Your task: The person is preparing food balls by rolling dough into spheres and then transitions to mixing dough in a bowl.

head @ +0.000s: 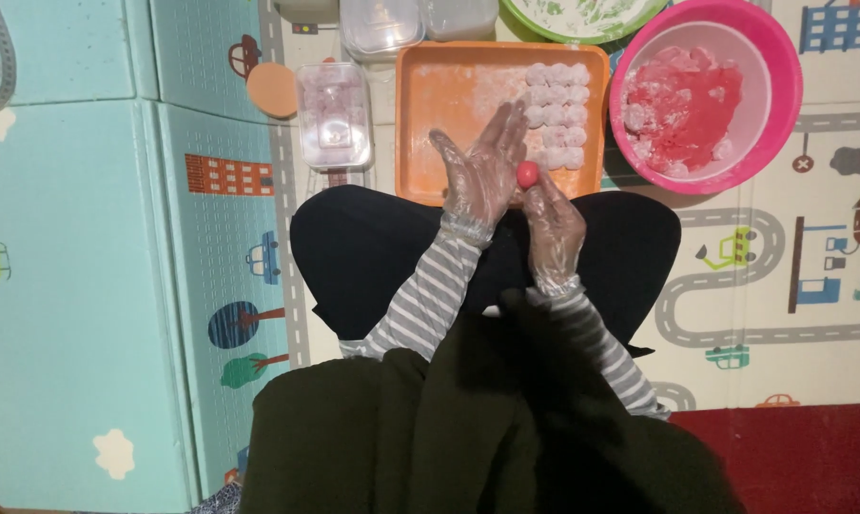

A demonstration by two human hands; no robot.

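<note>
We sit on a children's play mat (pixel 68 286) printed with roads and cars, knees drawn up, and both of our hands wear thin clear plastic gloves, which likely keeps the sticky mass off our skin. Between the palms sits a small red ball (pixel 527 174). Our left hand (pixel 482 176) stands nearly upright with its fingers (pixel 506 128) stretched out and together, pressed flat against the ball; our right hand (pixel 554 219) lies below and beside it, fingers curved loosely around the ball's other side. That flat-against-cupped hold suits rolling a soft lump round, we judge.

Straight ahead, just beyond the knees, lies an orange tray (pixel 449 143), dusted white, with rows of pale floured balls (pixel 558 114) packed into its far right corner, so the bare part is nearest our hands. To its right stands a pink bowl (pixel 782 95) holding red paste (pixel 692 105), close to the right hand. Left of the tray sits a clear plastic container (pixel 333 114); a green-rimmed bowl (pixel 582 24) lies beyond.
</note>
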